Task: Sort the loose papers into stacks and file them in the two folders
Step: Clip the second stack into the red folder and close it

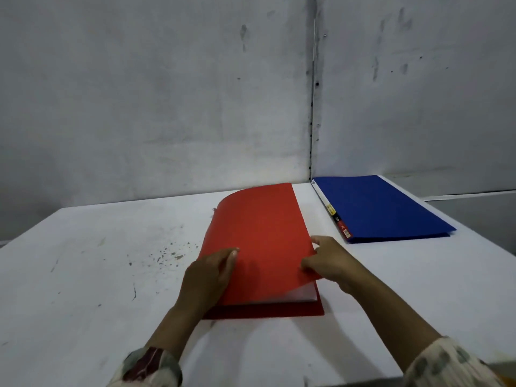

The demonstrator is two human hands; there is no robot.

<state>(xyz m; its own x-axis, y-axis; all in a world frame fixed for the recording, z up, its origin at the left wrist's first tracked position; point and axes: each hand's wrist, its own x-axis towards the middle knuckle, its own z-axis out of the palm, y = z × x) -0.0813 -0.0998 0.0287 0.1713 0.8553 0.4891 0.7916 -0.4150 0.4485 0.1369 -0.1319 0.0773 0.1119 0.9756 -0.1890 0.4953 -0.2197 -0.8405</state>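
Red folder cover half-lifted, both hands on it, papers showing underneath.

The red folder point(259, 247) lies mid-tabletop, nearer the far edge than the near one. Its thin cover bows in a soft curve, so this is light, floppy card that bends rather than swings stiffly. The right hand point(332, 263) pinches the cover's free right edge, thumb on top and fingers curled under. The left hand point(208, 275) lies along the spine side, fingers fairly straight, steadying. White papers point(304, 296) peek out at the near right corner, inside the folder. That free edge looks the best place to hold; a slick cover could slip and flop. The blue folder point(382, 208) sits closed at the far right corner, close to the table point(83, 275) edge. Bare tabletop lies to the left and in front.
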